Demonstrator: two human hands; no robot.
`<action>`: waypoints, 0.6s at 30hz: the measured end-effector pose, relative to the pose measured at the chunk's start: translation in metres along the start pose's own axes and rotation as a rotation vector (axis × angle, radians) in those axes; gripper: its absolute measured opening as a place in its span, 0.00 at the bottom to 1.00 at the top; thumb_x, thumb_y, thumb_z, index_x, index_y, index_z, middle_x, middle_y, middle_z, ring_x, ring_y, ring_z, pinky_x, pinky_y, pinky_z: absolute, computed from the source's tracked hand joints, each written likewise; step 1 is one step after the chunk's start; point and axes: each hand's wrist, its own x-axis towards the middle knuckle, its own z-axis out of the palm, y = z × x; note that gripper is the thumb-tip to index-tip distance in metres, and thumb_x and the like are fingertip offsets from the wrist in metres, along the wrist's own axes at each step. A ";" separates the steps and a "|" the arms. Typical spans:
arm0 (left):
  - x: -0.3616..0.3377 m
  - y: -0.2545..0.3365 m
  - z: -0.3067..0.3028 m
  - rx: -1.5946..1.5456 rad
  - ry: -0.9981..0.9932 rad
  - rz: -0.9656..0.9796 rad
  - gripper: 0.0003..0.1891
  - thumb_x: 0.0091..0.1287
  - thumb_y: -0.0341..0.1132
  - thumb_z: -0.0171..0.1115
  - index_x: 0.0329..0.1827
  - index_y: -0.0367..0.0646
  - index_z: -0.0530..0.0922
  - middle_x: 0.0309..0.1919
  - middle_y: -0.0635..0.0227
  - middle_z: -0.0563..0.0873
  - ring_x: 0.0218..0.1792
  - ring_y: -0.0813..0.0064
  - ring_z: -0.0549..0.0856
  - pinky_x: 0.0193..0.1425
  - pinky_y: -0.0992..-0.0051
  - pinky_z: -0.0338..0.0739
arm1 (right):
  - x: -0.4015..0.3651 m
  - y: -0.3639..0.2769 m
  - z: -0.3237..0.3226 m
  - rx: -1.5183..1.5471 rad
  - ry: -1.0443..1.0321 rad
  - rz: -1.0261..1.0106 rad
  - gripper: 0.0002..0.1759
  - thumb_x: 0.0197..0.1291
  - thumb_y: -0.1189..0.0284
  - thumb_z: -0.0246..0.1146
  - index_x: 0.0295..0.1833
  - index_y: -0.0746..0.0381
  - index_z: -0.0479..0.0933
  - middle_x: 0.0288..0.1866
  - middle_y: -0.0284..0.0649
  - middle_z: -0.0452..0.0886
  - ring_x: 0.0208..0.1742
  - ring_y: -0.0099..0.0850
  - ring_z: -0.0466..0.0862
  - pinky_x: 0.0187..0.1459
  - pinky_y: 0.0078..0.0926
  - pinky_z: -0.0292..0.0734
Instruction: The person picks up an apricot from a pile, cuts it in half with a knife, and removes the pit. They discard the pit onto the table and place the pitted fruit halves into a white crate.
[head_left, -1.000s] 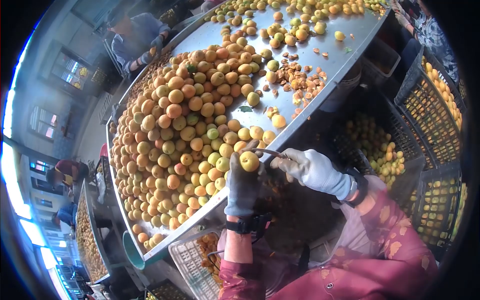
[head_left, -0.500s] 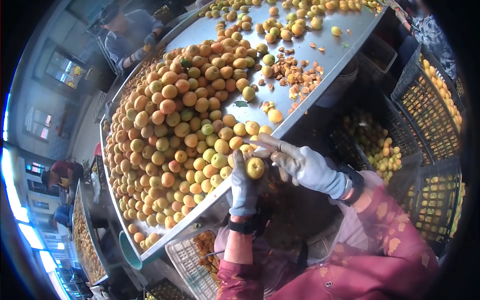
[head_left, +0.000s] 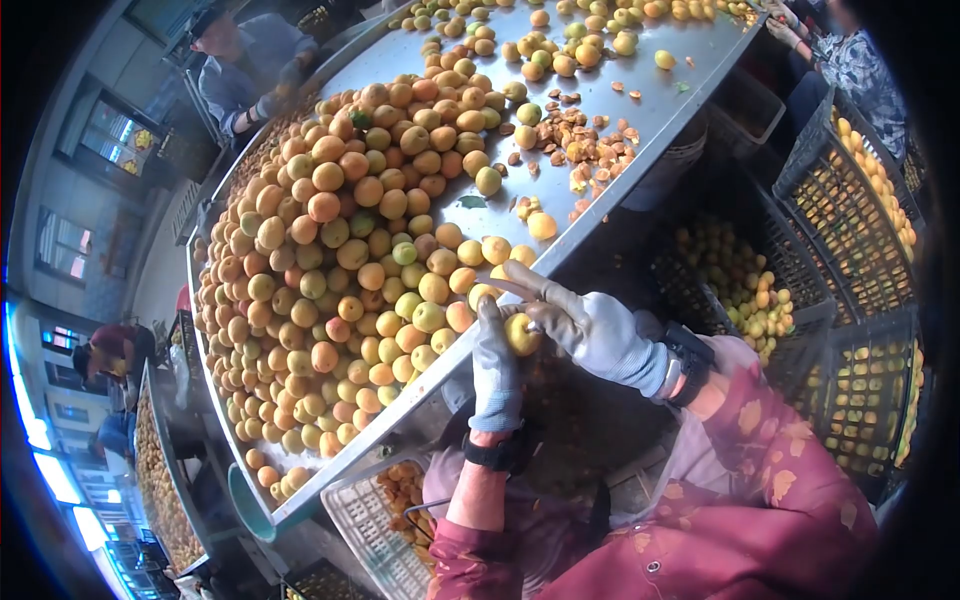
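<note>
My left hand (head_left: 494,375), in a pale glove, is closed around a yellow apricot (head_left: 521,336) just off the metal table's front edge. My right hand (head_left: 610,342), also gloved, presses close against the same fruit from the right. A thin pointed blade (head_left: 506,286), apparently a small knife, sticks out leftward from its fingers; the handle is hidden in the grip. Just beyond both hands, a large heap of apricots (head_left: 330,250) covers much of the table. Opened apricot pieces (head_left: 590,148) lie in a small pile farther back.
The raised metal table rim (head_left: 400,408) runs before me. A white crate (head_left: 365,540) with apricot pieces stands below left, beside a green basin (head_left: 247,505). Black crates (head_left: 865,390) of fruit stand at right. Co-workers (head_left: 245,70) are at the far left and far right (head_left: 850,70).
My right hand has come in closer to the apricot, which has turned and is now more covered by the fingers. The whole view has shifted slightly.
</note>
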 end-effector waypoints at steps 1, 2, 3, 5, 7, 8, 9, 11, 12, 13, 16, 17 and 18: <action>0.001 -0.003 0.001 0.012 -0.004 0.014 0.28 0.76 0.60 0.43 0.55 0.42 0.76 0.43 0.69 0.84 0.39 0.81 0.83 0.40 0.80 0.80 | 0.000 0.005 0.004 -0.062 0.041 -0.040 0.30 0.73 0.59 0.55 0.75 0.56 0.62 0.45 0.50 0.83 0.29 0.46 0.86 0.25 0.33 0.77; 0.002 -0.006 0.001 0.023 -0.008 0.029 0.28 0.77 0.60 0.43 0.55 0.42 0.76 0.43 0.70 0.84 0.39 0.81 0.83 0.41 0.80 0.80 | 0.000 0.007 0.006 -0.126 0.081 -0.081 0.29 0.73 0.57 0.54 0.74 0.58 0.64 0.47 0.50 0.83 0.27 0.46 0.85 0.24 0.31 0.77; 0.006 -0.011 -0.006 0.046 -0.021 0.017 0.29 0.77 0.60 0.43 0.57 0.42 0.76 0.44 0.69 0.84 0.41 0.81 0.83 0.43 0.79 0.80 | 0.000 0.006 0.006 -0.128 0.081 -0.081 0.29 0.73 0.57 0.54 0.74 0.58 0.64 0.47 0.50 0.83 0.27 0.46 0.85 0.24 0.31 0.77; 0.016 -0.023 -0.014 0.092 -0.011 0.081 0.29 0.77 0.60 0.42 0.58 0.41 0.75 0.45 0.68 0.83 0.43 0.80 0.83 0.44 0.79 0.80 | -0.001 0.002 0.008 -0.313 0.108 -0.088 0.29 0.73 0.57 0.54 0.74 0.57 0.65 0.43 0.50 0.84 0.24 0.47 0.83 0.23 0.34 0.76; 0.016 -0.028 -0.015 0.138 -0.001 0.143 0.29 0.77 0.60 0.42 0.59 0.41 0.75 0.46 0.68 0.83 0.44 0.79 0.83 0.46 0.78 0.80 | -0.001 -0.003 0.010 -0.345 0.097 -0.093 0.29 0.72 0.57 0.55 0.74 0.56 0.65 0.40 0.50 0.84 0.23 0.46 0.83 0.22 0.35 0.76; 0.015 -0.030 -0.015 0.106 0.022 0.158 0.29 0.77 0.59 0.42 0.60 0.41 0.74 0.48 0.67 0.83 0.45 0.79 0.83 0.47 0.78 0.80 | -0.002 -0.003 0.011 -0.377 0.088 -0.098 0.29 0.72 0.56 0.55 0.74 0.56 0.65 0.36 0.50 0.84 0.22 0.46 0.82 0.22 0.36 0.75; 0.014 -0.031 -0.015 0.075 0.045 0.171 0.29 0.77 0.59 0.43 0.62 0.41 0.73 0.49 0.67 0.83 0.47 0.78 0.83 0.49 0.77 0.80 | -0.003 -0.002 0.012 -0.376 0.086 -0.097 0.29 0.72 0.56 0.55 0.74 0.56 0.65 0.36 0.50 0.84 0.22 0.46 0.82 0.22 0.36 0.75; 0.012 -0.027 -0.016 0.054 0.046 0.133 0.30 0.77 0.59 0.43 0.63 0.41 0.72 0.50 0.67 0.82 0.48 0.78 0.82 0.51 0.77 0.80 | -0.003 0.004 0.015 -0.327 0.038 -0.104 0.32 0.68 0.56 0.59 0.76 0.48 0.62 0.21 0.49 0.78 0.18 0.43 0.81 0.19 0.37 0.73; 0.008 -0.024 -0.015 0.034 0.048 0.094 0.30 0.77 0.58 0.44 0.65 0.41 0.71 0.51 0.67 0.82 0.50 0.77 0.82 0.53 0.76 0.79 | -0.004 0.006 0.016 -0.326 0.036 -0.104 0.32 0.68 0.56 0.59 0.76 0.48 0.62 0.21 0.49 0.78 0.18 0.43 0.81 0.19 0.37 0.73; 0.005 -0.019 -0.012 0.033 0.049 0.093 0.30 0.77 0.58 0.44 0.65 0.41 0.71 0.51 0.67 0.82 0.50 0.77 0.82 0.53 0.76 0.79 | -0.004 0.008 0.016 -0.358 -0.011 -0.085 0.33 0.69 0.53 0.57 0.77 0.47 0.61 0.20 0.46 0.79 0.17 0.39 0.80 0.18 0.35 0.72; 0.000 -0.013 -0.006 0.026 0.044 0.138 0.30 0.77 0.58 0.45 0.66 0.40 0.70 0.52 0.67 0.81 0.52 0.77 0.81 0.56 0.75 0.78 | -0.006 0.010 0.010 0.040 -0.202 0.062 0.35 0.71 0.47 0.52 0.78 0.47 0.59 0.20 0.39 0.78 0.15 0.28 0.76 0.18 0.28 0.70; 0.003 -0.022 -0.009 -0.071 0.060 0.183 0.30 0.77 0.58 0.46 0.65 0.40 0.70 0.53 0.67 0.81 0.52 0.77 0.81 0.57 0.75 0.77 | -0.006 0.009 0.007 0.472 -0.341 0.189 0.36 0.71 0.43 0.50 0.78 0.47 0.58 0.20 0.34 0.77 0.15 0.22 0.73 0.18 0.23 0.69; 0.005 -0.026 -0.012 -0.166 0.076 0.227 0.29 0.76 0.58 0.47 0.65 0.41 0.71 0.53 0.67 0.81 0.52 0.77 0.81 0.58 0.75 0.77 | 0.002 -0.018 -0.013 0.737 -0.566 0.411 0.40 0.68 0.38 0.47 0.78 0.48 0.58 0.22 0.29 0.72 0.17 0.14 0.66 0.18 0.15 0.65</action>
